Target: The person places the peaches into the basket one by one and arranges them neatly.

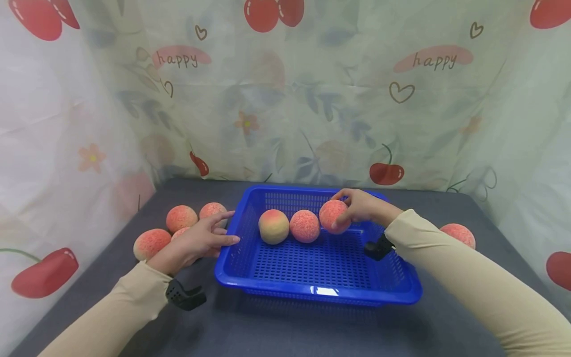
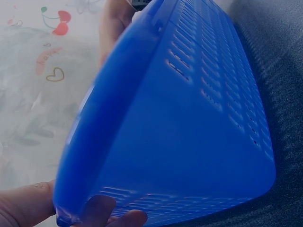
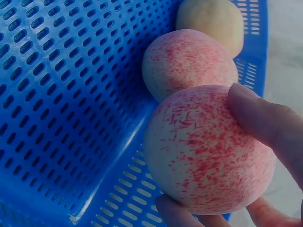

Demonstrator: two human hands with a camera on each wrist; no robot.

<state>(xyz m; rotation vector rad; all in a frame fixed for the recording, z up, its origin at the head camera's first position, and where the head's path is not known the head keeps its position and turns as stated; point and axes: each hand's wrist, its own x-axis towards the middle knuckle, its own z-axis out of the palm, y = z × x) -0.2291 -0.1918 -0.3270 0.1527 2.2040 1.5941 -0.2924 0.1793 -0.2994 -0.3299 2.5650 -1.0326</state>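
Basket: the blue basket sits on the dark table, open side up. At its left rim I see the left hand pinching the edge, thumb on one side and fingertips on the other. My reading: this steadies the basket against being nudged.

Right hand: the right hand pinches the held peach by its sides, thumb opposite the fingers, spread only as wide as the fruit. I judge the side grip is chosen to leave the underside free. The held peach is within the basket, toward the back; I cannot tell whether it touches the bottom.

Contents: beside it, the speckled peach and then the yellowish peach form a row along the back wall, probably to use the space neatly.

Outside: at least four loose peaches cluster left of the basket, partly behind the left hand. A lone peach lies to the right, partly covered by the right sleeve.
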